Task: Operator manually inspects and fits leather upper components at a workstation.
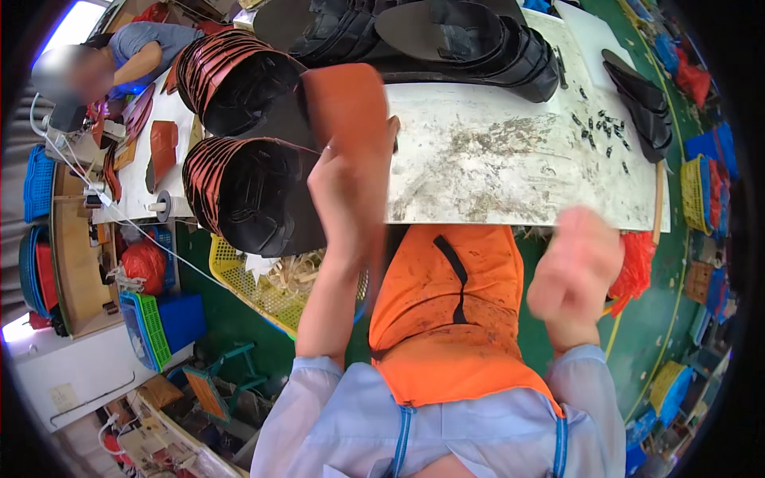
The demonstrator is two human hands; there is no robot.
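My left hand (339,195) is closed on a reddish-brown leather piece (351,103), held upright above the table's front edge and smeared by motion. Just left of it stand two nested stacks of shoe uppers, the nearer stack (247,195) and the farther stack (231,88), black inside with red-brown edges. My right hand (575,267) hovers at the table's front edge on the right. It is badly blurred, so its fingers and anything in them cannot be made out.
Black shoe uppers (446,40) cover the back of the white table (478,171). Small black pieces (602,131) lie scattered near another black stack (641,99) at right. A yellow basket (255,283) stands below on the left. Far left, a person (147,52) sits at a sewing machine.
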